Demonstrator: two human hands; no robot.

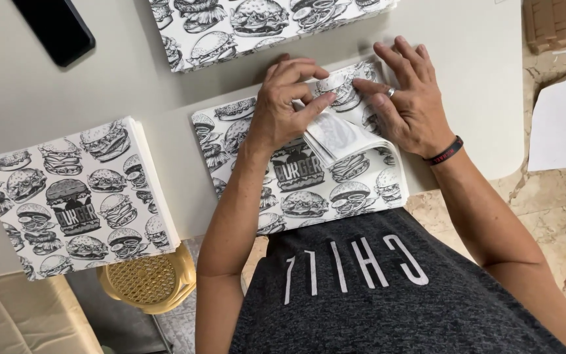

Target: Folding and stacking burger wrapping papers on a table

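three paper stacks [80,196], one phone [54,26]

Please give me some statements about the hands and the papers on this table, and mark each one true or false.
1. Both hands rest on the middle sheet. True.
2. The right hand holds the phone. False: the phone lies apart at the table's far left corner.
3. The left hand pinches a folded corner of the sheet. True.
4. The left stack is plain white. False: it is printed with black burger drawings.
5. The right wrist wears a dark band. True.
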